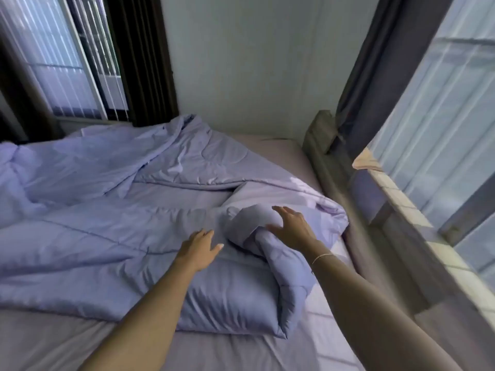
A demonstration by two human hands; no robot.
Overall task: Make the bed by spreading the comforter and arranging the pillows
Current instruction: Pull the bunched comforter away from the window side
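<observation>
A lavender-blue comforter [101, 199] lies rumpled across the bed, bunched into a thick rolled fold near the right side. My right hand [290, 227] rests flat on that rolled fold [249, 223], fingers spread. Just left of the fold, my left hand [199, 249] hovers over or touches the comforter, its fingers apart and holding nothing. A puffy corner of the comforter [235, 303] lies under my forearms; whether a pillow is under it I cannot tell. The pale sheet [281, 156] shows at the far right and at the near edge of the mattress.
A grey-green bed frame rail [332, 178] runs along the right side of the mattress. A window [442, 124] with a tiled sill [396, 194] is right of it. Dark curtains [142, 62] and a barred window stand at the back left, a plain wall [254, 62] at the head.
</observation>
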